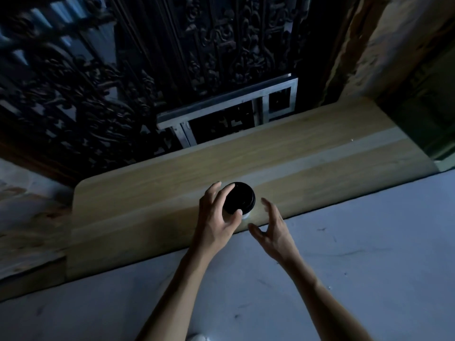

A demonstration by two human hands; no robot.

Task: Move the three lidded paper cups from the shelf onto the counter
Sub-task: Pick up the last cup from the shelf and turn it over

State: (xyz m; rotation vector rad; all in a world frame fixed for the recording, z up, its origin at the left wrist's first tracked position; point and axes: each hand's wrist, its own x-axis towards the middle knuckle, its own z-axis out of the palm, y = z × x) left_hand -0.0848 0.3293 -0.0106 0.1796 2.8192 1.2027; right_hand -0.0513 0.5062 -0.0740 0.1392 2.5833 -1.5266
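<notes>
Head view: one lidded paper cup point(240, 199) on wooden ledge point(320, 153).
Left hand point(219, 217) clasps its black lid; right hand point(273, 230) beside, fingers spread, empty.

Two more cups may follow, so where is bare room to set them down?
The wooden ledge lies bare right of the lidded cup up to the wall, and left of it to its rounded corner. The pale counter is bare right of both arms. The only crowding is around the cup, between the left hand and right hand.
</notes>
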